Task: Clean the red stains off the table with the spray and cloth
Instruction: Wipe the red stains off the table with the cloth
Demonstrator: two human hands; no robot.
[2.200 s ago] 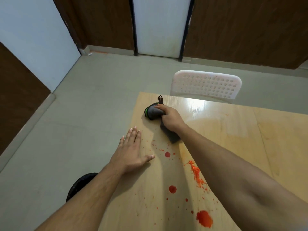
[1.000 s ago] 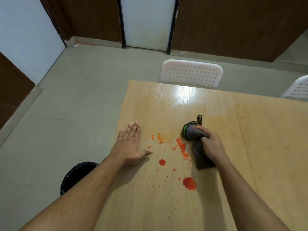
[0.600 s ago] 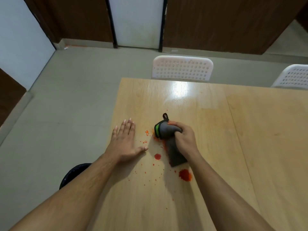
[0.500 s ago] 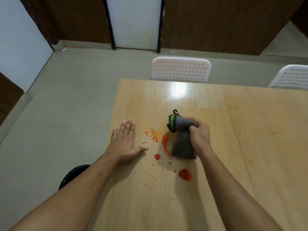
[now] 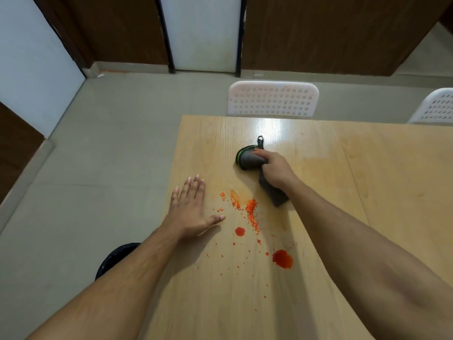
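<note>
My right hand (image 5: 275, 169) grips a bunched dark grey cloth (image 5: 248, 159) with a green edge and a black loop, pressing it on the wooden table (image 5: 318, 229). The cloth sits beyond the red stains. A smeared streak of red (image 5: 251, 212) lies between my hands, a small round drop (image 5: 240, 231) is nearer to me, and a bigger blot (image 5: 282, 258) lies to its right, with fine specks all around. My left hand (image 5: 190, 209) lies flat, fingers straight, on the table near its left edge. No spray bottle is in view.
Two white perforated plastic chairs, one (image 5: 272, 99) at the table's far edge and one (image 5: 435, 106) at the far right. A black round bin (image 5: 115, 260) stands on the grey floor left of the table, partly behind my left arm.
My right hand has swept the cloth back and forth over the stains and now has pushed it farther away. The upper stain is smeared. My left hand has stayed flat.
</note>
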